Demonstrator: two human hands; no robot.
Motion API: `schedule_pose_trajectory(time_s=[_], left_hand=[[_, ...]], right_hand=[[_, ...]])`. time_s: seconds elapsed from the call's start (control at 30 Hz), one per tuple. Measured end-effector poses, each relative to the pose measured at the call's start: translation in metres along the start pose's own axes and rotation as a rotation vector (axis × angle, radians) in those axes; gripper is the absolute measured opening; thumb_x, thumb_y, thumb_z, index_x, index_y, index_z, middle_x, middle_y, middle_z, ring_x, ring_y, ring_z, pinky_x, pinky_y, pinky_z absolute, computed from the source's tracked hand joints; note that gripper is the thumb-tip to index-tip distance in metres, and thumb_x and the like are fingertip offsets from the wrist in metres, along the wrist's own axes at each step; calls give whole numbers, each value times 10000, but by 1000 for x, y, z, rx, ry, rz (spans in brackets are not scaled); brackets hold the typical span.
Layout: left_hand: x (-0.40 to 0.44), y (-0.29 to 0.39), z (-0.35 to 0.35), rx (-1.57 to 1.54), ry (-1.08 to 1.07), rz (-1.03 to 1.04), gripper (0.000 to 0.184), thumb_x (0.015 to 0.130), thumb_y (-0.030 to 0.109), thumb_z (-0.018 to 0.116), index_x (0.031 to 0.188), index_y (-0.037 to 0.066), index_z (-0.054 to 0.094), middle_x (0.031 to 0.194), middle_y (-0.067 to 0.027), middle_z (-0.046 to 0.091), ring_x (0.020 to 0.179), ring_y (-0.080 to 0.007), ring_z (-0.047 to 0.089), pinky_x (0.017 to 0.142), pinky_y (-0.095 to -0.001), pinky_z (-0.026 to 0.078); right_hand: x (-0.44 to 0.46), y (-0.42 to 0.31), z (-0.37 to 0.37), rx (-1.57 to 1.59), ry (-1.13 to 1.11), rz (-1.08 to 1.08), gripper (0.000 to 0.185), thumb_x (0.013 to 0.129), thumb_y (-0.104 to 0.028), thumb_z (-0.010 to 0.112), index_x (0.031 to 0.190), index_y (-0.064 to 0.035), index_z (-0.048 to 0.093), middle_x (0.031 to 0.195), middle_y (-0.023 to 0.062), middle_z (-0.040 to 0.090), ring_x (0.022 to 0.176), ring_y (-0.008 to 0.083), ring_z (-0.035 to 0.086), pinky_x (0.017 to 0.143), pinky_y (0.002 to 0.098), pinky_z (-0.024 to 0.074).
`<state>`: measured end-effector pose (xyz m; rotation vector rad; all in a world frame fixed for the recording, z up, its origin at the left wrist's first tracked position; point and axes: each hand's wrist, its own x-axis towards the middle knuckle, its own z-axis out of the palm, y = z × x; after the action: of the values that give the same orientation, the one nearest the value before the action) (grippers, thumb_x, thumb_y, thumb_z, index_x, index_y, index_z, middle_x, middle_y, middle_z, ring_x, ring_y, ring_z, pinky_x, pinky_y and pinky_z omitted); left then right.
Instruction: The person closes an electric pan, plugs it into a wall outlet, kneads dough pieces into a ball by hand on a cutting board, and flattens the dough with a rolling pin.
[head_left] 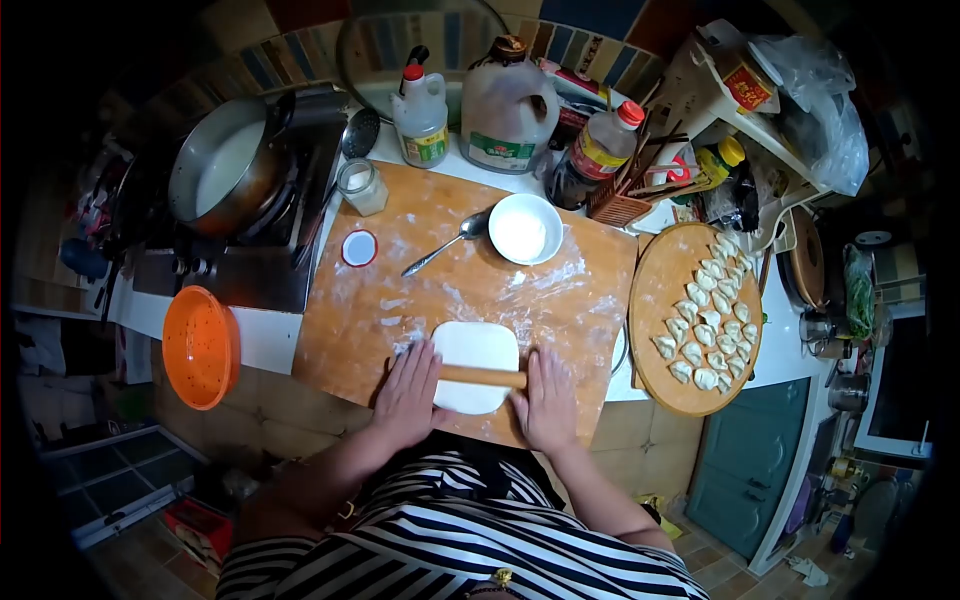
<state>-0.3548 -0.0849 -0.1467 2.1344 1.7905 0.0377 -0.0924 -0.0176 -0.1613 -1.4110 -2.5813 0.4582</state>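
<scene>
A flat white sheet of dough point(474, 345), roughly square with rounded corners, lies on a floured wooden board point(330, 330). Across it rests a thin wooden rolling pin point(482, 376). My left hand point(408, 392) lies over the pin's left end, its fingers stretched forward and flat. At the pin's right end is my right hand point(547, 397), fingers extended, palm on the end. A white bowl of flour point(525, 230) stands farther back on the board, with a metal spoon point(440, 250) beside it.
Several dumplings point(706, 335) sit on a round board point(655, 300) at right. An orange bowl point(201, 348) and a pot point(222, 165) on the stove are at left. A glass jar point(362, 188), a lid point(360, 248), jugs point(510, 115) and a sauce bottle point(598, 150) stand toward the back.
</scene>
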Motion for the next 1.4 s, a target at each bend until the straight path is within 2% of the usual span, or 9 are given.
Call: schedule_pose_trajectory(time_s=[0.23, 0.4, 0.5, 0.77, 0.87, 0.97, 1.17, 1.3, 1.4], left_hand=[[144, -46, -31, 154, 361, -120, 876, 928, 511, 533, 1505, -76, 235, 1587, -242, 222, 1492, -366, 162, 1229, -438, 101], [32, -13, -22, 190, -120, 27, 854, 915, 493, 570, 1490, -69, 283, 1581, -236, 244, 1488, -366, 178, 1225, -445, 114], [-1, -19, 2, 43, -63, 82, 846, 913, 493, 576, 1487, -63, 299, 1583, -236, 237, 1486, -369, 184, 1224, -443, 117], [138, -53, -26, -12, 186, -103, 680, 991, 417, 467, 1502, -4, 315, 1583, -174, 290, 1482, -302, 234, 1217, -422, 162], [114, -34, -38, -68, -27, -41, 546, 1001, 359, 469, 1452, 52, 439, 1534, -160, 388, 1439, -293, 329, 1184, -426, 250], [100, -22, -20, -196, 89, 9, 464, 949, 315, 580, 1341, 67, 564, 1405, -181, 527, 1322, -315, 478, 1099, -439, 371], [136, 3, -57, -390, -185, -319, 420, 791, 263, 771, 1145, 55, 677, 1167, -189, 632, 1129, -351, 591, 979, -440, 460], [130, -15, -37, -249, 38, 67, 320, 777, 238, 779, 1032, 54, 716, 1026, -169, 683, 1002, -330, 645, 883, -405, 504], [117, -35, -27, -547, -3, 159, 312, 819, 250, 749, 1074, 75, 704, 1018, -140, 687, 975, -327, 652, 879, -405, 501]], right_hand=[[156, 37, 1, -15, 300, 240, 684, 981, -339, 500, 1487, 68, 284, 1567, 265, 256, 1460, 400, 244, 1200, 495, 196], [12, -7, -4, 20, -36, 8, 708, 952, -340, 571, 1478, 55, 312, 1545, 272, 298, 1437, 430, 288, 1180, 534, 231], [-6, -10, 6, 59, 2, -10, 737, 920, -312, 615, 1476, 63, 310, 1541, 263, 314, 1434, 435, 292, 1181, 539, 219], [143, 30, 0, -92, 222, 153, 704, 986, -417, 479, 1486, 50, 308, 1551, 248, 308, 1457, 376, 263, 1201, 445, 209], [101, 22, 7, -126, 202, 105, 759, 967, -434, 510, 1504, 48, 275, 1565, 237, 289, 1465, 371, 251, 1193, 490, 220], [46, 4, 10, -101, 148, 61, 618, 954, -365, 544, 1412, 27, 406, 1523, 215, 374, 1433, 365, 320, 1169, 504, 266], [24, -2, 10, -69, 197, -39, 279, 921, -174, 555, 1163, -36, 568, 1340, 168, 582, 1280, 319, 523, 1109, 463, 370], [-4, 2, -4, 19, 130, -75, 294, 901, -161, 573, 1171, -46, 577, 1265, 149, 619, 1226, 311, 558, 1073, 458, 402], [-36, 13, -20, 56, 181, -98, 313, 877, -150, 606, 1175, -56, 583, 1218, 140, 638, 1190, 313, 578, 1047, 455, 423]])
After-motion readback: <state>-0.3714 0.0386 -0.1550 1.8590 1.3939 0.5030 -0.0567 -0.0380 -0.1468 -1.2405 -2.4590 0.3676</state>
